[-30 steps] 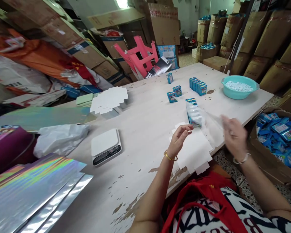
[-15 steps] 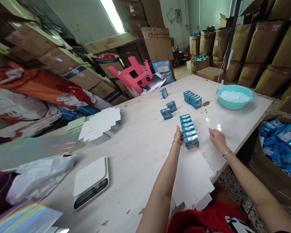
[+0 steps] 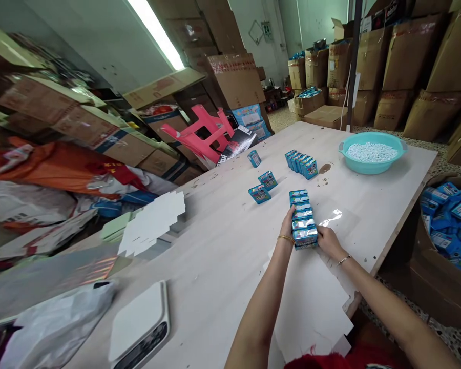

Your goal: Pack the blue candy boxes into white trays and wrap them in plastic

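A row of small blue boxes (image 3: 302, 218) stands on the table in front of me, packed one behind another. My left hand (image 3: 287, 224) lies along the row's left side, its thumb against the boxes and its other fingers mostly hidden. At the near right corner, my right hand (image 3: 328, 242) has its curled fingers against the nearest box. Both hands hold the row from its sides. Just right of it lies a clear plastic film (image 3: 336, 218). Flat white card sheets (image 3: 311, 292) lie on the table between my forearms.
Farther back are another row of blue boxes (image 3: 301, 164), two boxes (image 3: 260, 193) and a single box (image 3: 254, 158). A turquoise basin (image 3: 372, 165) holds white pellets. A white scale (image 3: 140, 323) and stacked cards (image 3: 151, 220) are left. A carton (image 3: 426, 266) of blue packs stands right.
My right hand has moved left from over the clear film to the near right side of the box row. My left hand stays at the row's left side. The camera view has shifted.
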Demonstrator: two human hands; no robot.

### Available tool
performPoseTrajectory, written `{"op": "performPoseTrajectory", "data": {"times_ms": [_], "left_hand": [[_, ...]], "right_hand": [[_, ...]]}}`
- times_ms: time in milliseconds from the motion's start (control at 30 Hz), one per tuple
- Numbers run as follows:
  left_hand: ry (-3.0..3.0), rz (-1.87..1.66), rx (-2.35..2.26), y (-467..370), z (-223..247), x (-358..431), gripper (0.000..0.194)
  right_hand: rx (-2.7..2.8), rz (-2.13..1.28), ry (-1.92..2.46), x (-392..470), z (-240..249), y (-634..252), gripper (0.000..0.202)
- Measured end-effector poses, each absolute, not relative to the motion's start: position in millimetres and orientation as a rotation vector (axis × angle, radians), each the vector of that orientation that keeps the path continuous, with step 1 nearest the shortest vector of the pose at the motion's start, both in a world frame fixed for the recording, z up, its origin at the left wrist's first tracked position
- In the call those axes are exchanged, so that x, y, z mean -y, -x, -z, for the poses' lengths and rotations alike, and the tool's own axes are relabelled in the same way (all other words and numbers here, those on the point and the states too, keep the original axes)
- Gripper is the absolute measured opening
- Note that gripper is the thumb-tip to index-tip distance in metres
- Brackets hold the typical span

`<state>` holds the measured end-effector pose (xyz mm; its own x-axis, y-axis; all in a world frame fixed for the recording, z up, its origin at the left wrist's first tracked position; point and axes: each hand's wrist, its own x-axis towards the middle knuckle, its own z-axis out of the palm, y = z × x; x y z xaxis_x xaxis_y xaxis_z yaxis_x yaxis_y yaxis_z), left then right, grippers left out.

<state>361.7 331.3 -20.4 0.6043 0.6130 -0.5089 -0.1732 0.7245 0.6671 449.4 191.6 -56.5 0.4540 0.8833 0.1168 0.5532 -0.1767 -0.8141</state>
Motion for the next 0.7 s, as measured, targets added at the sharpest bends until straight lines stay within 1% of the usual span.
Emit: {"op": "performPoseTrajectory", "data": {"times_ms": [67, 133, 267, 400, 467, 533, 600, 633, 700], "left_hand": [[-0.574, -0.536, -0.758, -350, 17, -323, 0.034], [-0.520, -0.607, -0.737, -328, 13, -312, 0.030], [-0.506, -0.746, -0.733, -254, 1, -280, 0.034], [-0.424, -0.747, -0.740, -149, -6, -236, 0.038], [-0.355, -0.795, -0.761, -97, -4, -207, 0.037], [-0.290, -0.873, -0.809, -54, 0, -175, 0.039], [-0.245, -0.907, -0.866, -24, 4, -145, 0.042], [-0.232, -0.896, -0.900, -14, 6, -132, 0.043], [-0.228, -0.841, -0.979, -6, 9, -111, 0.043]], "right_hand": [[1.303, -0.417, 1.899, -187, 44, -444, 0.039], [1.442, -0.326, 1.925, -180, 27, -433, 0.042], [1.856, -0.163, 1.842, -161, -5, -395, 0.044], [2.165, -0.073, 1.763, -143, -8, -348, 0.045], [2.244, -0.156, 1.801, -136, 4, -331, 0.041], [2.282, -0.313, 1.855, -130, 21, -321, 0.033], [2.240, -0.472, 1.869, -124, 39, -320, 0.030], [2.182, -0.543, 1.838, -122, 48, -322, 0.032], [2.020, -0.680, 1.742, -116, 62, -330, 0.042]]}}
